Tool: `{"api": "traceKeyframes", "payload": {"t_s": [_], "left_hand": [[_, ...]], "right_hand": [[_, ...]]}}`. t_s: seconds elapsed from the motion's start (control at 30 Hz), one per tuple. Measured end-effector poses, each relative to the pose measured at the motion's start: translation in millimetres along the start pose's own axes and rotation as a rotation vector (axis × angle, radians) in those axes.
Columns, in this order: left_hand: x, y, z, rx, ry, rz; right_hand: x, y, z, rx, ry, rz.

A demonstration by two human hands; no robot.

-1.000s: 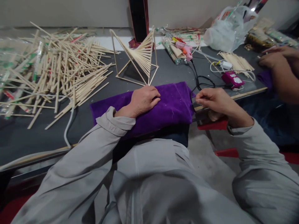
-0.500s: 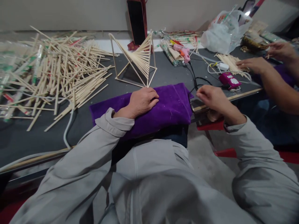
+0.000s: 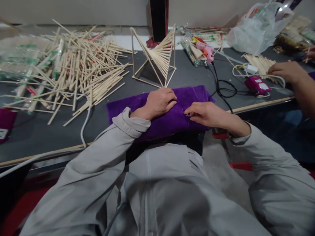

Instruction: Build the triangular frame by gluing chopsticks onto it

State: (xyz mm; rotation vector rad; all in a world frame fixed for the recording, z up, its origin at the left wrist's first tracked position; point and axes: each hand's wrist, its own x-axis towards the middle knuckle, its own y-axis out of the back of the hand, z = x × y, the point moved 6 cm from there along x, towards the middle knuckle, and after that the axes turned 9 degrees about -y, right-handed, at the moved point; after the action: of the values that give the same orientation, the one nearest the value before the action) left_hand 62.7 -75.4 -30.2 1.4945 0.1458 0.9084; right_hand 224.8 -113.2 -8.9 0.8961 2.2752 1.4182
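Open tabletop [image 3: 190, 72] between stick frame [image 3: 160, 55] and glue gun [image 3: 209, 54]; black cord [image 3: 217, 80] obstructs rightward

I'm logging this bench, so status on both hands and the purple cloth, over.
Left hand resting on purple cloth. Right hand at its right side, grip unclear. Stick frame just beyond.

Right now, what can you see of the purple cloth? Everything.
The purple cloth looks soft and velvety, laid out as a wide, rough rectangle with faint wrinkles and pale specks. It lies along the table's near edge, just in front of the stick frame. The left grip rests on it; the right grip is over its right part, contact unclear.
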Motion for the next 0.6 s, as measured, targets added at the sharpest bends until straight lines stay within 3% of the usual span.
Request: {"api": "traceKeyframes", "payload": {"t_s": [0.17, 0.3, 0.6], "left_hand": [[-0.8, -1.3, -1.4, -0.009, -0.003, 0.005], [-0.6, -0.9, -1.2, -0.02, -0.002, 0.011], [-1.0, 4.6, 2.6, -0.021, -0.014, -0.007]], "right_hand": [[-0.6, -7.3, 7.8, -0.038, 0.015, -0.024], [-1.9, -0.7, 11.2, 0.002, -0.02, -0.028], [-8.9, 59.9, 52.7, 0.38, -0.48, 0.237]]}}
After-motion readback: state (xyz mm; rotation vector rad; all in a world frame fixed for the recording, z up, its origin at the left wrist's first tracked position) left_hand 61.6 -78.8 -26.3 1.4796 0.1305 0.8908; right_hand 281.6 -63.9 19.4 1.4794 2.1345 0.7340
